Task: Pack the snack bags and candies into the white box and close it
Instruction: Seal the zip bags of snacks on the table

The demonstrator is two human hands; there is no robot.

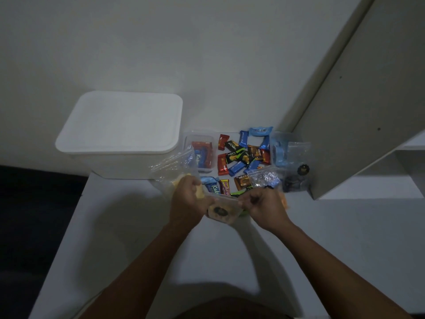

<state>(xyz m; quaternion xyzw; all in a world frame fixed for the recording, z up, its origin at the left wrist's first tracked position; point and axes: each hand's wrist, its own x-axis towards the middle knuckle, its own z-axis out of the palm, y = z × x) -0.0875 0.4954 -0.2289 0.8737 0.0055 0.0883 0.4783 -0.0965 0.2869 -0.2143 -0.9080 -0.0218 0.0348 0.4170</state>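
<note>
Nearest the camera, above the white table, the left hand and right hand hold a small clear zip bag with a dark round label, each hand's fingers pinching one end of its top edge. It looks light, soft and crinkly, probably slippery, so the sealed top strip seems the surest hold. Just beyond lie more clear snack bags and a scatter of wrapped candies, some in a clear tub; these should be light and easy to scoop. Farther left, the white box stands with its lid on, so it needs opening first.
</note>
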